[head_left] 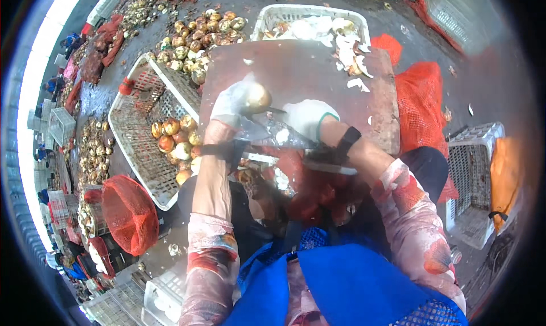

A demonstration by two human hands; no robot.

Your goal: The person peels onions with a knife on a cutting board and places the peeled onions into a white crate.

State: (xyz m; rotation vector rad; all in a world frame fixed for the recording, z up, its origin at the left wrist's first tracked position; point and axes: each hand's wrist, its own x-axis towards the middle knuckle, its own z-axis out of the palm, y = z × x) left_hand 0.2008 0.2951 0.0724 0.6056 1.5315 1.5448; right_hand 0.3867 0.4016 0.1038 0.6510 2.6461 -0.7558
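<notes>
My left hand (231, 102), in a white glove, is closed round a yellowish-brown onion (259, 97) above the near half of a brown board (296, 64). My right hand (310, 118), also gloved in white, grips a knife (276, 110). Its handle is hidden in the fist, and the short dark blade points left at the onion's lower right side. Whether the blade touches the onion I cannot tell. Pale peel pieces (358, 85) lie on the board's right side.
A white crate (310, 10) of peelings stands beyond the board. At the left, a tilted crate (128, 127) holds several onions (173, 137), with an onion heap (207, 33) behind it. Red mesh sacks (421, 98) and a grey-white crate (472, 195) are at the right; a red mesh basket (129, 215) stands lower left.
</notes>
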